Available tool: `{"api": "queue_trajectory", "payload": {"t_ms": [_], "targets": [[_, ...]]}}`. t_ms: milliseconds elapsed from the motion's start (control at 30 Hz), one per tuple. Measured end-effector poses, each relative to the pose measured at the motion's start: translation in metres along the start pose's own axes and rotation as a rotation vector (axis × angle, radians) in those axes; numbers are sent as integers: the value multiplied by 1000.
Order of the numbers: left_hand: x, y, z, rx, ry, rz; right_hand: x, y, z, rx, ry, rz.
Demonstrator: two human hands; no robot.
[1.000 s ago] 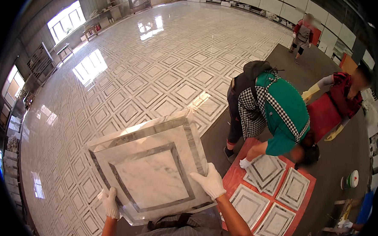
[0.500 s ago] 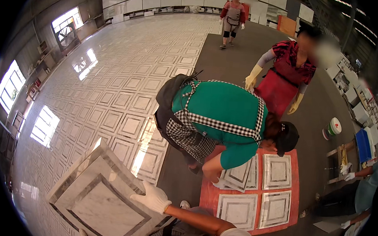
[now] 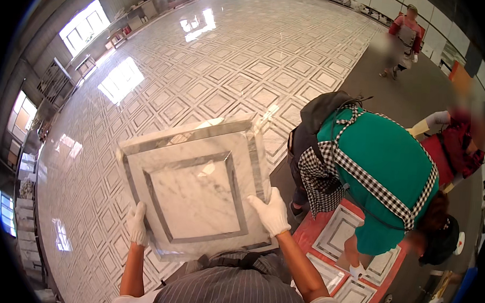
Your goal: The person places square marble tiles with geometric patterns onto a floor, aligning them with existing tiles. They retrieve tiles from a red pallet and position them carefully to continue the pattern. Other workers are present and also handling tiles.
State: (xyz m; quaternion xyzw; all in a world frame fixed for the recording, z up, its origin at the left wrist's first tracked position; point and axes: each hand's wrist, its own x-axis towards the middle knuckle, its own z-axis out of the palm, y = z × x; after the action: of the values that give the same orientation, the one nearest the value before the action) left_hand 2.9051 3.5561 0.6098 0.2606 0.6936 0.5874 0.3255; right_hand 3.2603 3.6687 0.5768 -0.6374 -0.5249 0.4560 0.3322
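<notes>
A square white marble tile (image 3: 193, 204) with a grey inlaid frame is held up in front of me, its near edge close to my body. My left hand (image 3: 138, 224), in a white glove, grips its left edge low down. My right hand (image 3: 272, 212), gloved alike, clasps the right edge with the thumb over the face. Fingers beneath the tile are hidden.
Glossy framed marble tiles cover the floor (image 3: 241, 69) ahead. At my right a co-worker in a green top (image 3: 379, 164) bends over several tiles (image 3: 337, 231) on a red board (image 3: 311, 229). A person in red (image 3: 445, 151) stands beyond; another person (image 3: 406, 42) is farther back.
The view has swung left, so the co-workers sit farther right. The held tile is now central and more level. My left hand, barely visible before, now shows on its left edge.
</notes>
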Motion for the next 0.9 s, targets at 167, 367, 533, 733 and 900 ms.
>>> {"api": "queue_trajectory", "payload": {"t_ms": [167,367,533,733,900], "targets": [[49,0,12,31,-44,-87,33,7,19,16,57,-59],[98,-6,38,100,-108,-145,65,28,38,-66,98,22],[133,-15,59,223,-134,-255,83,31,43,-73,109,106],[152,-22,82,183,-223,-275,94,47,47,-37,157,143],[162,-33,81,179,-246,-300,91,48,46,-56,178,148]]}}
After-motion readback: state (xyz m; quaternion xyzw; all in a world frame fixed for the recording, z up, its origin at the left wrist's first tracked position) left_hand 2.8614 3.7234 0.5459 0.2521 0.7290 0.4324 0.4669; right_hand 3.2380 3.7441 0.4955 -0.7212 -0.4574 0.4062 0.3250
